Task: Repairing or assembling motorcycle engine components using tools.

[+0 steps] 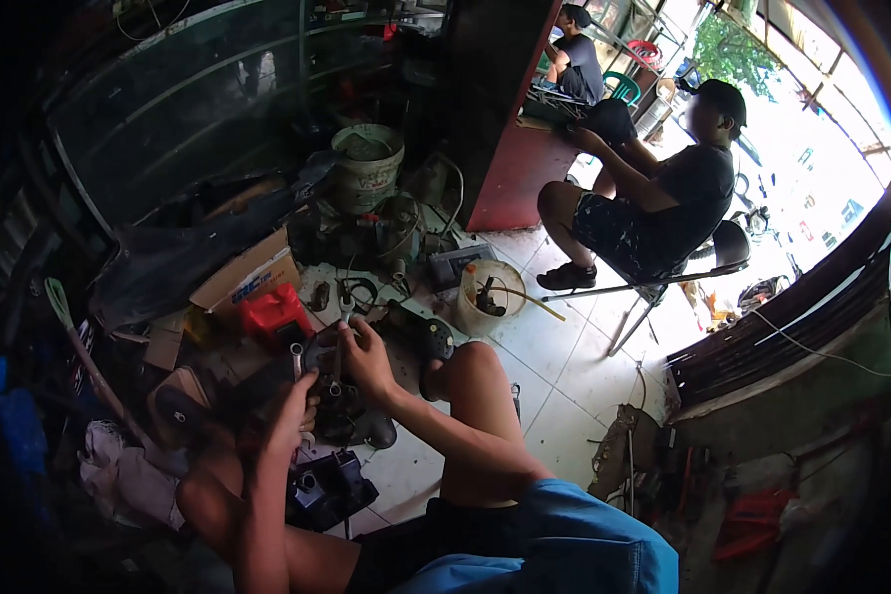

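Observation:
My left hand (295, 404) is closed around a shiny wrench (297, 358), whose ring end points up past my thumb. Just to its right, my right hand (366, 358) is closed on a second wrench (346, 313), with the head above my fingers and part of the shank below them. Both hands are over a dark, greasy machine part (339, 414) on the floor between my legs; my fingers and the shadow hide much of it. Nearer to me lies a black box-shaped part (332, 487) with a round fitting on top.
A red container (274, 315) stands beside an open cardboard box (247, 272). Further off are a white bucket (368, 163) and a cut-down pail (480, 309) with a yellowish hose. A person (678, 188) in dark clothes sits on a folding chair at right. Tools (673, 465) lie at lower right.

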